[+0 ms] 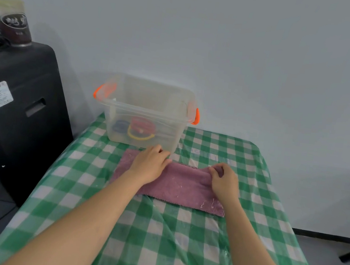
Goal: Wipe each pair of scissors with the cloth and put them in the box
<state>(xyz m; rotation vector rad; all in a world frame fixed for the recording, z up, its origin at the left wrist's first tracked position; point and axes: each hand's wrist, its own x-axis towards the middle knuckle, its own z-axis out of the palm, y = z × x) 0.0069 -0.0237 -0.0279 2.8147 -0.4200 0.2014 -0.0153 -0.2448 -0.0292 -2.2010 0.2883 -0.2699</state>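
While the scissors sit inside the clear box, red, blue and yellow handle loops showing through its front wall, both of my hands are down on the purple cloth. My left hand lies on the cloth's left part, fingers curled at its far edge, right in front of the box; whether they pinch the fabric, I cannot tell. My right hand pinches a raised fold at the cloth's far right edge, fabric bunched between thumb and fingers. That cloth is spread on the green checked table cover, just before the box with its orange handles. Off left stands a black cabinet with a dark cup on top.
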